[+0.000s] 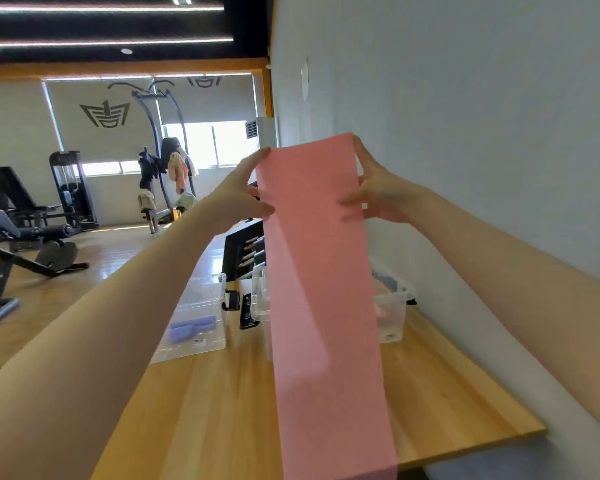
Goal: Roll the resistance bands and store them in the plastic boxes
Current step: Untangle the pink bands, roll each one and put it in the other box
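I have the pink band [321, 289] held up in front of me, hanging flat and unrolled from near its top edge down past the bottom of the view. My left hand [243, 190] pinches its left edge, thumb on the near face and fingers reaching up behind the top corner. My right hand [374, 192] grips the right edge the same way, thumb across the front, fingers spread along the side. Both are closed only as far as the pinch needs (the palms stay fairly open).

Below, on the wooden table [447, 386], a clear plastic box [198, 315] on the left has purple rolled bands [191, 328] lying in it. A second clear box [392, 306] stands near the wall on the right, partly hidden by the band; I cannot tell what is in it. Between them lie small black items [246, 311]. A weight bench [25, 233] stands on the gym floor well off to the left.
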